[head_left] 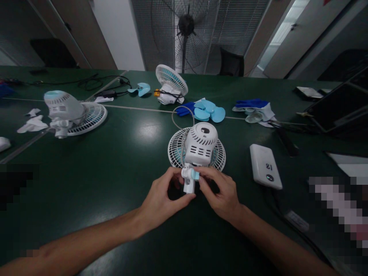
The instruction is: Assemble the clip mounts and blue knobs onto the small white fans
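Observation:
A small white fan [201, 143] lies face down on the dark green table, its round grille [175, 150] underneath and its motor housing on top. A white bracket [188, 184] sticks out from the housing towards me. My left hand [163, 195] grips this bracket from the left, thumb at its lower end and fingers partly hidden behind it. From the other side my right hand [220, 191] pinches a light blue knob [195, 175] on the bracket between thumb and forefinger. A thin cable [173, 115] loops up behind the fan.
Two more fans, one left [64, 109] and one at the back [171, 84], stand on the table. Beyond the near fan lie blue fan blades [209, 111] and work gloves [253, 109]. A white power bank [265, 166] with a cable is to the right.

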